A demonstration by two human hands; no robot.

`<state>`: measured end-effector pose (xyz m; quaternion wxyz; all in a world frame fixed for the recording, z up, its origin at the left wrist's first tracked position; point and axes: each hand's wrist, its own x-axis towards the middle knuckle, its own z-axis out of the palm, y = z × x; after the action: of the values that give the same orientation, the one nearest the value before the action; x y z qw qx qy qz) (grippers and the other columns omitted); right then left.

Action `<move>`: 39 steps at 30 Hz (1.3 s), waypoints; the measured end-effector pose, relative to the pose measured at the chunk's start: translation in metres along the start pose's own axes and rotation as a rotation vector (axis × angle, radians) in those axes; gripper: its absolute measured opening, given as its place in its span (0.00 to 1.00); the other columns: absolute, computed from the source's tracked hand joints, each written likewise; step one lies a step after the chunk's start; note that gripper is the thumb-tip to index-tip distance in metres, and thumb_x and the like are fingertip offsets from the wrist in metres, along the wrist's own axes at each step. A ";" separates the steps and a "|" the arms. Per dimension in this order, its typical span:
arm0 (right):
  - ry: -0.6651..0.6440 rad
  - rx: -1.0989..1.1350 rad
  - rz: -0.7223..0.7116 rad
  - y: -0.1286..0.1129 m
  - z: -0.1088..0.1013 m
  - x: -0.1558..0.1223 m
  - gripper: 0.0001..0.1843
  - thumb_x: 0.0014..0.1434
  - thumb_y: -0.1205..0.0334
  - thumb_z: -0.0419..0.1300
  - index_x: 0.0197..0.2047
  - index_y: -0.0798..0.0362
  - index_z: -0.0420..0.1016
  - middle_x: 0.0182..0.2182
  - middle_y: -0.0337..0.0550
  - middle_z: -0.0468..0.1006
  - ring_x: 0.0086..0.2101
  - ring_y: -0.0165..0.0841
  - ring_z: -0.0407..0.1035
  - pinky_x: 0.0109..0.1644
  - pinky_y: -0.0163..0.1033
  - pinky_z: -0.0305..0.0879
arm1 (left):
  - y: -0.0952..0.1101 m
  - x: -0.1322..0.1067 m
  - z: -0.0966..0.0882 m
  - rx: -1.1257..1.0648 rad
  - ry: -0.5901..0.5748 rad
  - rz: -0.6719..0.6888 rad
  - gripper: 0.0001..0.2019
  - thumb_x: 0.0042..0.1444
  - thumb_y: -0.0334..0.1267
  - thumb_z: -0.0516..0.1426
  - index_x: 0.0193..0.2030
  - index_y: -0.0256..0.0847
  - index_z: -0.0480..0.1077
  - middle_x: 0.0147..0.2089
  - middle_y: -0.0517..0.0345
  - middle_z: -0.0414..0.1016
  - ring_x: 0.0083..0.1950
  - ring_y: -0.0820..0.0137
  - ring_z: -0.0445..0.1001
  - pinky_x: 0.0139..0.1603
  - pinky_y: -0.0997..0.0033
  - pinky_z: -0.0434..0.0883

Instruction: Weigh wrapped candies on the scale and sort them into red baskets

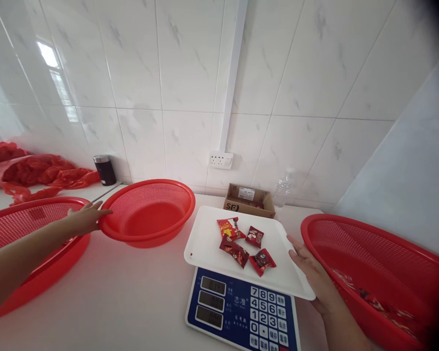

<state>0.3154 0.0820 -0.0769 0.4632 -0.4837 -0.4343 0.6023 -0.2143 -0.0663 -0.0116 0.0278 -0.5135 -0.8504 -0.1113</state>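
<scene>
The white tray (pixel 205 234) sat over the far part of the scale (pixel 239 307), carrying four small red packets (pixel 262 262) near its middle. The right hand (pixel 310 268), to the right of the scale, held the tray's right edge, its digits over the top. The left hand (pixel 85 219) was well left of the scale, fingers stretched onto the near-left rim of the round red basket (pixel 151 219) — how firmly they were closed I could not tell.

Right of the scale stood the right-hand basket (pixel 351 222), with wrapped pieces (pixel 375 300) inside. Far to the scale's left was the left-hand basket (pixel 64 275), partly behind the forearm. Beyond the scale — against the tiled wall (pixel 190 73) — were a cardboard box (pixel 254 210) and a clear bottle (pixel 284 187), with a socket (pixel 221 160) above. Farther off, left of and beyond the scale, were a dark flask (pixel 105 170) and red bags (pixel 51 170).
</scene>
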 end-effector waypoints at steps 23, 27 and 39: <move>-0.059 0.040 -0.064 0.004 -0.003 0.002 0.39 0.48 0.50 0.66 0.62 0.41 0.60 0.64 0.36 0.57 0.54 0.42 0.65 0.47 0.40 0.73 | 0.286 -0.052 0.064 -0.165 -0.141 1.097 0.24 0.56 0.46 0.54 0.59 0.48 0.60 0.59 0.46 0.66 0.63 0.56 0.61 0.59 0.51 0.62; -0.081 0.044 -0.075 0.006 -0.006 0.004 0.37 0.49 0.50 0.65 0.61 0.42 0.60 0.63 0.36 0.59 0.55 0.41 0.65 0.48 0.40 0.72 | 0.296 -0.053 0.067 -0.047 -0.154 1.047 0.14 0.59 0.42 0.51 0.51 0.44 0.66 0.46 0.47 0.72 0.49 0.58 0.71 0.48 0.58 0.68; -0.097 0.072 -0.071 0.007 -0.008 0.007 0.35 0.50 0.50 0.64 0.60 0.42 0.62 0.62 0.37 0.62 0.54 0.41 0.65 0.49 0.41 0.71 | 0.193 -0.003 0.021 0.056 0.029 0.388 0.25 0.61 0.50 0.38 0.56 0.42 0.64 0.55 0.48 0.70 0.57 0.54 0.65 0.54 0.52 0.63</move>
<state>0.3212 0.0878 -0.0862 0.4800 -0.4210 -0.4512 0.6235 -0.0423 0.0223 -0.0016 0.0750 -0.6650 -0.7379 -0.0875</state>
